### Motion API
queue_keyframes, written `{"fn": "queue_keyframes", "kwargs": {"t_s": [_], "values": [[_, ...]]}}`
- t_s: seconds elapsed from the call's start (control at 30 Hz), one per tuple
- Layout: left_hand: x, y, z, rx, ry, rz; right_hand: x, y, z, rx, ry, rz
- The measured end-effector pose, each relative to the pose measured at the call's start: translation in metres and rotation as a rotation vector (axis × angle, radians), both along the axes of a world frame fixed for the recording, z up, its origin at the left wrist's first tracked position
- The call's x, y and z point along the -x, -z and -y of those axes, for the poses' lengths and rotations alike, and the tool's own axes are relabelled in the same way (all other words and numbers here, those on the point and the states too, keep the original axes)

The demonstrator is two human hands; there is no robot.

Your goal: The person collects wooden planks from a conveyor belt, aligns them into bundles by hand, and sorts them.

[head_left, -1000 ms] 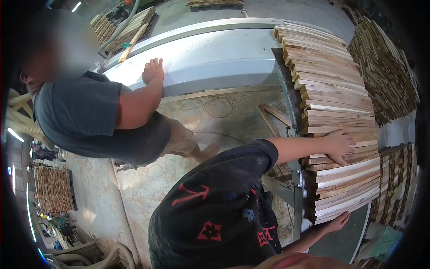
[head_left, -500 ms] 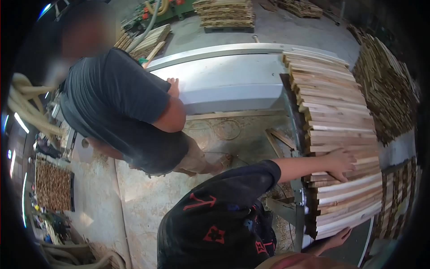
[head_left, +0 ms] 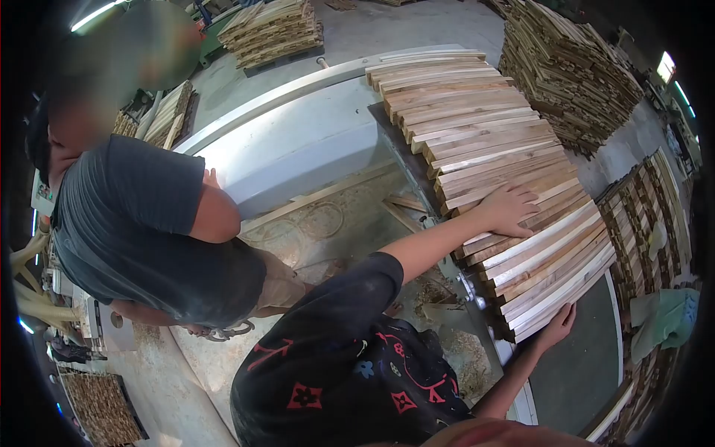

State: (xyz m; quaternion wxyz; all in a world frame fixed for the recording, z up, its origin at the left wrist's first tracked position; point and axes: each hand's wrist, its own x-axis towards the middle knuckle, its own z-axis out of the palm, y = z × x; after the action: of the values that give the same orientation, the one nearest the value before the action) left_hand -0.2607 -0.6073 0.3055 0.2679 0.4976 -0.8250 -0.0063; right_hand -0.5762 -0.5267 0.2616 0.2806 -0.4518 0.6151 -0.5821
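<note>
A long row of wooden strips (head_left: 491, 134) lies side by side on a machine table. My left hand (head_left: 509, 210) rests palm down on top of the strips, towards the near part of the row, with its fingers spread. At the row's near end, my right hand (head_left: 555, 328) lies against the side of the last pale strip, its fingers stretched along it. Its palm side is partly hidden. Both forearms reach in from the patterned dark shirt I wear.
On the left stands a co-worker in a dark shirt (head_left: 141, 231), one hand by the white machine bed (head_left: 305, 141). Stacked wood (head_left: 566, 74) rises beyond the row, with another stack (head_left: 648, 216) at the right. A green cloth (head_left: 665, 316) hangs there. Sawdust covers the floor.
The view has turned, so the strips and co-worker appear further left. My right hand and forearm show more fully beside the end strip. My left hand stays on top of the strips.
</note>
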Motion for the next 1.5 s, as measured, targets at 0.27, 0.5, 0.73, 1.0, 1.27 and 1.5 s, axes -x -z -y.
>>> {"fn": "queue_keyframes", "kwargs": {"t_s": [0.27,0.5,0.73,1.0,1.27,1.5], "values": [[0.0,-0.004,0.001,-0.074,-0.031,-0.028,0.003,0.003,0.001,-0.006,0.001,-0.088],[0.002,-0.005,-0.005,-0.078,-0.111,-0.125,-0.001,-0.004,-0.007,-0.011,-0.062,0.014],[-0.093,-0.06,0.036,0.089,-0.088,-0.364,0.0,-0.008,-0.012,-0.038,-0.052,-0.009],[-0.384,-0.018,0.141,0.373,-0.706,-0.219,0.015,0.004,-0.006,-0.196,0.118,-0.179],[-0.564,0.002,0.237,-0.382,-0.901,-0.058,-0.075,-0.068,-0.008,-0.492,0.292,-0.321],[-0.551,-0.005,0.192,-0.419,-0.943,-0.081,-0.084,-0.08,0.017,-0.541,0.304,-0.522]]}}
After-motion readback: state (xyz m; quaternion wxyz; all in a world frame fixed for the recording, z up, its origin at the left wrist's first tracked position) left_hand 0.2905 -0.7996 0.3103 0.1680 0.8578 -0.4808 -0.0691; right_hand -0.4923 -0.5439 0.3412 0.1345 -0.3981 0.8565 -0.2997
